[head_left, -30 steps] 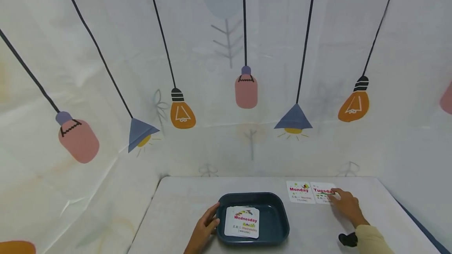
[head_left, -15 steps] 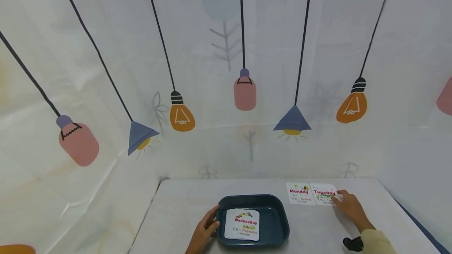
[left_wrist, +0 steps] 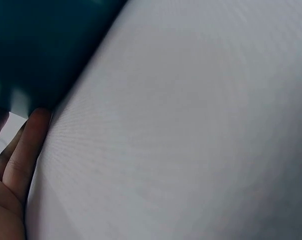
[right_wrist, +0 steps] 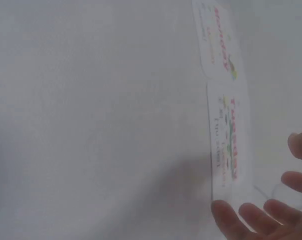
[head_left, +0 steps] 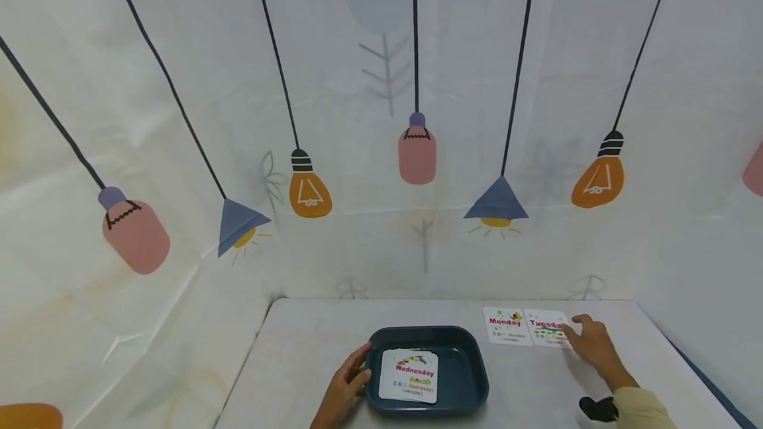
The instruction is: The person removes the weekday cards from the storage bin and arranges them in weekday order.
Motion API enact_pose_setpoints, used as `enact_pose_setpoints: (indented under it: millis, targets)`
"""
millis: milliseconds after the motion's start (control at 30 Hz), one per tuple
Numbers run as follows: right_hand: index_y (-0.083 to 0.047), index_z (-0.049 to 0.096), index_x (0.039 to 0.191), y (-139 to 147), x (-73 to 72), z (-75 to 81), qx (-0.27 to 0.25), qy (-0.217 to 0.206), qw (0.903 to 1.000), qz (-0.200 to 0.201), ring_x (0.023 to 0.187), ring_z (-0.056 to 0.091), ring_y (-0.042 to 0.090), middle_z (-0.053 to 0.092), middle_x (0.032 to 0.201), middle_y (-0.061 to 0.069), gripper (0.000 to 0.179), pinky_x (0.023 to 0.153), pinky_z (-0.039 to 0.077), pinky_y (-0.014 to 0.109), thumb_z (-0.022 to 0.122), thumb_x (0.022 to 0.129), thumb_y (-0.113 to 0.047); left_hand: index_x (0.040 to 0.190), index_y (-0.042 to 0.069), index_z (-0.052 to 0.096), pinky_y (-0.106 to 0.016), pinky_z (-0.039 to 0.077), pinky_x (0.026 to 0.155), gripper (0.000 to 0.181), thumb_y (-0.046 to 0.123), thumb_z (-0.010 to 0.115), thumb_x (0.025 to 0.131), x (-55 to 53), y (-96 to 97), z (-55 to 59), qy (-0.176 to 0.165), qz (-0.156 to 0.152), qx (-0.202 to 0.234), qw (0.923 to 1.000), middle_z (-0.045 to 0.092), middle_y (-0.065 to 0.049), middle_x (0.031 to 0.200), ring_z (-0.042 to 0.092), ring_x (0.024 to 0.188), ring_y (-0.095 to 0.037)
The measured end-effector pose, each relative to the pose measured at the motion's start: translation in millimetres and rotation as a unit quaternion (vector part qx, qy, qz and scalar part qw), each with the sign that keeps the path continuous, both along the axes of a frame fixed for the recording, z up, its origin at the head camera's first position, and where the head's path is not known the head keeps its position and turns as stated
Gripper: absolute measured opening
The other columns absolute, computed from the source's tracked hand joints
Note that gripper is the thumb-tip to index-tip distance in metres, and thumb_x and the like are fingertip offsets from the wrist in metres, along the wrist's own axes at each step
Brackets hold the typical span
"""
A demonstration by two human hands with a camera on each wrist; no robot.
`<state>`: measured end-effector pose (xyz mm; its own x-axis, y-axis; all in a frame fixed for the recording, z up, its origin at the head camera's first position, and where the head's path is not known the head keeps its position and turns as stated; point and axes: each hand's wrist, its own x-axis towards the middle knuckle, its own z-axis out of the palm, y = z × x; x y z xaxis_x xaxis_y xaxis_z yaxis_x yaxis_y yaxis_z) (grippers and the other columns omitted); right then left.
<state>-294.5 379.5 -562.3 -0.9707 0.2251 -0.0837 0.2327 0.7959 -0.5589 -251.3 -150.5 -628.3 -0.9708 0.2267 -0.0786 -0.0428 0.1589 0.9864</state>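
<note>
My left hand (head_left: 346, 382) is at the left side of a dark teal tray (head_left: 465, 376), its fingertips touching the outer wall. In the left wrist view, fairly straight fingers (left_wrist: 28, 150) meet the tray's wall (left_wrist: 45, 45). Inside the tray lies a stack of white cards, a Wednesday card (head_left: 408, 376) on top. My right hand (head_left: 593, 346) hovers at the right edge of a Tuesday card (head_left: 545, 328), holding nothing. Its spread fingertips show beside that card in the right wrist view. A Monday card (head_left: 507, 326) lies flat directly left of Tuesday.
All this is on a white table (head_left: 322, 323) with a rounded far corner. Behind it hangs a pale wall sheet (head_left: 357, 243) printed with lamps and bulbs. A small black object (head_left: 598, 409) sits by the right sleeve (head_left: 644, 409).
My right hand has drawn back slightly to the right off the Tuesday card, uncovering more of it. The left hand and the tray stay in place.
</note>
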Motion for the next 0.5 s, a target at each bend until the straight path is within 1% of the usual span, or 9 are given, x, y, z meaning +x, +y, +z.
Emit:
enact_pose_setpoints:
  millis: [100,200,300,367,433,500]
  targets:
    - [0.017,0.034,0.126,-9,-1.3,5.9,-0.028,0.007,0.9995,0.015,0.079,0.054,0.027,0.051,0.104,0.033,0.063,0.061,0.048,0.037,0.049,0.093,-0.035,0.139,0.032,0.04,-0.036,0.053,0.079,0.049,0.037,0.055,0.092,-0.5,-0.6,0.4,-0.005,0.001,0.004,1.0,0.032,-0.011,0.151,0.036,0.133,-0.037]
    - [0.015,0.032,0.129,-21,-1.6,12.0,-0.063,0.001,0.9976,0.028,0.074,0.058,0.021,0.051,0.106,0.031,0.062,0.056,0.051,0.03,0.051,0.093,-0.032,0.138,0.032,0.041,-0.037,0.053,0.081,0.05,0.037,0.055,0.091,-0.3,-1.0,0.6,0.002,0.0,0.001,1.0,0.033,-0.011,0.15,0.037,0.133,-0.037]
    - [0.013,0.033,0.129,-32,-3.0,17.4,-0.081,0.002,0.9956,0.047,0.081,0.06,0.025,0.044,0.118,0.037,0.063,0.058,0.053,0.03,0.056,0.091,-0.031,0.139,0.03,0.041,-0.036,0.053,0.083,0.05,0.035,0.055,0.092,0.0,-1.0,0.3,0.014,-0.004,-0.002,0.9999,0.034,-0.01,0.15,0.039,0.131,-0.037]
    - [0.012,0.034,0.13,-40,-4.6,19.8,-0.088,0.004,0.9943,0.06,0.087,0.06,0.03,0.039,0.125,0.039,0.064,0.06,0.054,0.031,0.058,0.09,-0.031,0.139,0.03,0.04,-0.036,0.053,0.083,0.05,0.034,0.055,0.092,0.0,-0.8,0.0,0.018,-0.006,-0.001,0.9998,0.034,-0.011,0.149,0.04,0.131,-0.038]
    - [0.011,0.035,0.129,-48,-6.7,21.3,-0.086,0.012,0.9932,0.077,0.091,0.059,0.034,0.037,0.127,0.04,0.065,0.06,0.055,0.032,0.06,0.088,-0.032,0.14,0.029,0.04,-0.035,0.054,0.081,0.05,0.033,0.055,0.092,-0.3,-0.6,-0.2,0.015,-0.006,0.003,0.9999,0.034,-0.012,0.149,0.04,0.13,-0.039]
    - [0.009,0.037,0.129,-57,-8.4,23.2,-0.086,0.019,0.9922,0.089,0.093,0.058,0.034,0.039,0.127,0.039,0.063,0.061,0.055,0.032,0.061,0.088,-0.032,0.14,0.029,0.04,-0.035,0.055,0.079,0.05,0.033,0.055,0.092,-0.8,-0.1,-0.1,0.013,-0.004,0.006,0.9999,0.034,-0.013,0.149,0.041,0.129,-0.04]
